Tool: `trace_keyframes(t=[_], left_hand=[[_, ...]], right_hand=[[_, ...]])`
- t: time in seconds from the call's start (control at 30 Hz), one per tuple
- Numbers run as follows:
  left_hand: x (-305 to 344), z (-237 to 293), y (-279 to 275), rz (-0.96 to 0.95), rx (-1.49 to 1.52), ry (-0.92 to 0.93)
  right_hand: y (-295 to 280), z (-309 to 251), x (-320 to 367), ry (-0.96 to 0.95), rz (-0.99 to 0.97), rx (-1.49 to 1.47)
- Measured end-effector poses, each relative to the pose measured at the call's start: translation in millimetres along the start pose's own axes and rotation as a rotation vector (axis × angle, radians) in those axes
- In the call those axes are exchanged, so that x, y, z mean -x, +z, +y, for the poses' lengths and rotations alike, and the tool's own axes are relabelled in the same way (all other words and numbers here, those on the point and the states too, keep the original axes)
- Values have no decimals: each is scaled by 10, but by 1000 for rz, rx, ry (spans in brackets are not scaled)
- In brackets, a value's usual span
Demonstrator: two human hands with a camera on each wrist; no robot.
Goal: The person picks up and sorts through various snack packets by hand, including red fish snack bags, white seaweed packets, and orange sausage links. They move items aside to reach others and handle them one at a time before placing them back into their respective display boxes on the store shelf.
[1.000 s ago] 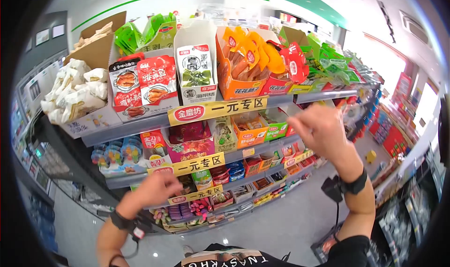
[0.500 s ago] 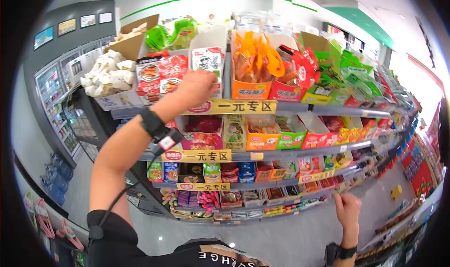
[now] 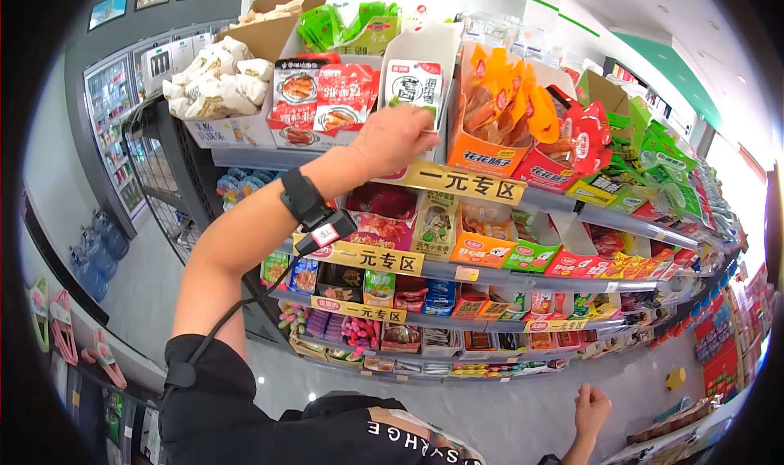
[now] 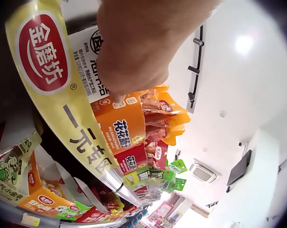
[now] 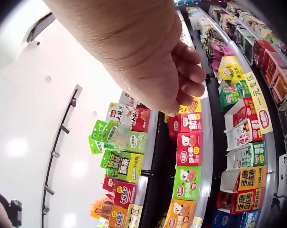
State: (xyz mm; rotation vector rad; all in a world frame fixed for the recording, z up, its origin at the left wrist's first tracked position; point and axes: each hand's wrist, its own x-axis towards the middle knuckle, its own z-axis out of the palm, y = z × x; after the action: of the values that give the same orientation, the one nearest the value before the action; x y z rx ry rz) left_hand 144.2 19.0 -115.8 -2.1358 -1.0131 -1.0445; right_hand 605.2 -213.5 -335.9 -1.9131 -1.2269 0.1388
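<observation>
In the head view my left hand (image 3: pixel 400 138) is raised to the top shelf, fingers curled at the front of a white box. A white packet of seaweed knots (image 3: pixel 415 83) stands in that box, its lower part behind the hand. The left wrist view has the hand (image 4: pixel 134 52) against the lettered box front (image 4: pixel 92 61); its hidden fingertips leave me unable to tell whether it grips box or packet. My right hand (image 3: pixel 591 409) hangs low at the right, fingers loosely curled and holding nothing. Snack boxes (image 5: pixel 188 145) appear beyond it in the right wrist view.
Red packets (image 3: pixel 339 97) lie left of the white box, with white wrapped packs (image 3: pixel 216 81) farther left. An orange box of sausages (image 3: pixel 490 151) adjoins it on the right. Below run a yellow label strip (image 3: pixel 469 181) and several lower shelves of snacks.
My left hand has risen from in front of the lower shelves to the white box, and stays there since half a second ago. My right hand has dropped from shelf height. The head view has shifted.
</observation>
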Motion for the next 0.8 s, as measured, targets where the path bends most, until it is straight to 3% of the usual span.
trace_keyframes(t=[0.13, 0.23, 0.47, 0.6, 0.8], left_hand=[[91, -195, -371, 334, -22, 98], [381, -473, -555, 323, -158, -10], [838, -753, -659, 25, -193, -88], [837, -779, -520, 91, -243, -60], [854, -829, -497, 76, -209, -63]], right_hand=[[390, -313, -118, -48, -119, -58], [721, -458, -183, -83, -188, -64], [1324, -745, -244, -150, -346, -157], [1618, -785, -213, -365, -300, -118], [1765, -766, -56, -204, -431, -170]])
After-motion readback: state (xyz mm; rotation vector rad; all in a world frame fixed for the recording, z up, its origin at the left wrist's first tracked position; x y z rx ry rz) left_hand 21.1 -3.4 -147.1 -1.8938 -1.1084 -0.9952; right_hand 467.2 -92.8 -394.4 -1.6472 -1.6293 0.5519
